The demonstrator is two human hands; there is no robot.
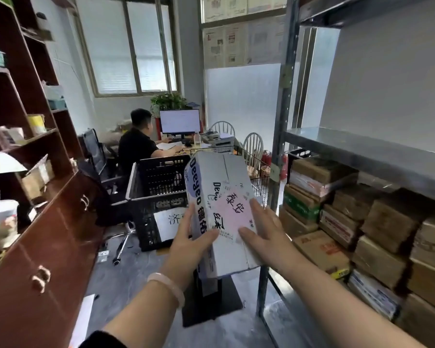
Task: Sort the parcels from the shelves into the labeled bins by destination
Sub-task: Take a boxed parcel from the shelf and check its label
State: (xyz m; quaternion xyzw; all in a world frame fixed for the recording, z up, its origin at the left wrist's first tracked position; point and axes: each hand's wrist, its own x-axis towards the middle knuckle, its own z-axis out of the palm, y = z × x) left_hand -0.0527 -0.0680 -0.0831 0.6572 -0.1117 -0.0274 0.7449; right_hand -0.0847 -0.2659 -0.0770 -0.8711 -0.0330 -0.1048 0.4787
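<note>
Hands clamped on parcel point(221, 187), one each side: left hand point(190, 243) grips left edge, right hand point(264, 232) grips right edge, thumbs on top face. I hold parcel mid-aisle, handwritten label point(232, 212) up, likely to read destination. Black crate point(158, 194) just beyond, paper sign point(167, 222) on near wall; wire basket point(258, 182) behind it, right. Aisle narrow: wooden cabinet point(48, 234) left, rack post point(280, 146) right, cartons point(362, 222) stacked under shelf. Floor point(141, 272) open straight ahead to crate. Far: seated person point(138, 144) at monitor point(180, 121).
</note>
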